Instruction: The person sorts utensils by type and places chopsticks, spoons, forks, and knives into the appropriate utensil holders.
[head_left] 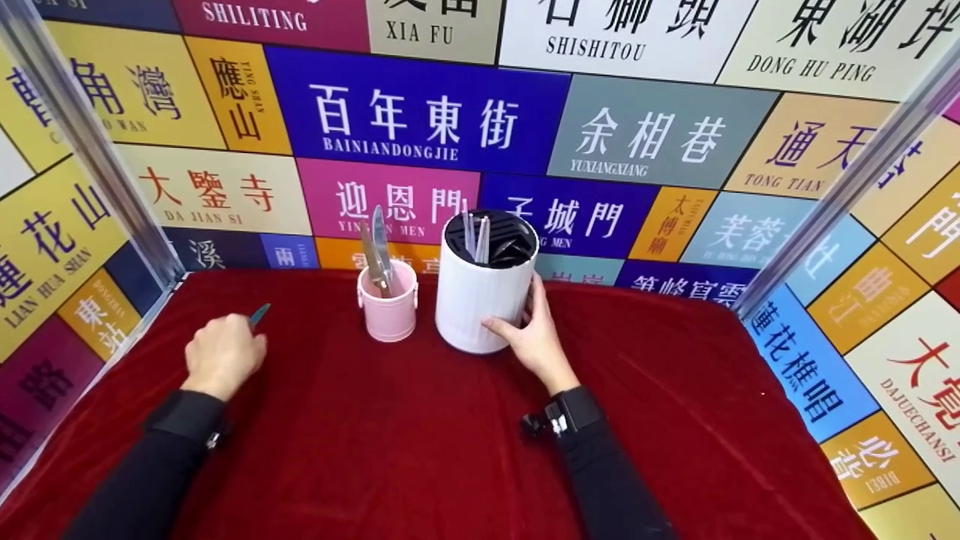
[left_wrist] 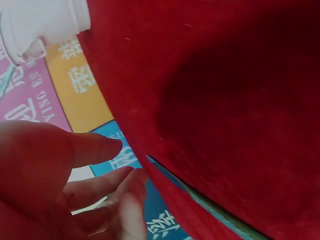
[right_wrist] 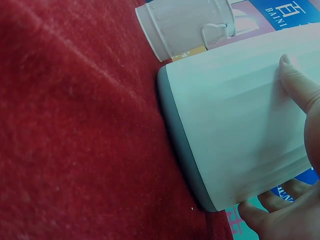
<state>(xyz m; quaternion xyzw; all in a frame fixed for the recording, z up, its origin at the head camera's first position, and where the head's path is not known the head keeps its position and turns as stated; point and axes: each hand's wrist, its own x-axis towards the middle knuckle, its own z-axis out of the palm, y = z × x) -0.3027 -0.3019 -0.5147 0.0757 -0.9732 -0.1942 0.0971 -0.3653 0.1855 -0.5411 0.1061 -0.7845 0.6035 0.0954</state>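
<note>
My left hand (head_left: 223,356) is low over the cloth on the left. A slim, pointed teal knife (head_left: 259,313) shows just past it. In the left wrist view the knife (left_wrist: 220,212) lies along the red cloth beside my fingertips, and a gap shows between thumb and fingers. On the right, my right hand (head_left: 536,334) holds the side of a white knife holder (head_left: 476,307), thumb on the front and fingers around the right side. The holder stands upright, with a black slotted top and several thin sticks in it. The right wrist view shows its grey base (right_wrist: 182,140).
Just left of the holder stands a pink cup (head_left: 390,319) with small side handles and silver blades sticking up from it. Red cloth (head_left: 405,435) covers the table. Behind rises a wall of colourful printed signs (head_left: 420,105), flanked by metal posts (head_left: 825,187).
</note>
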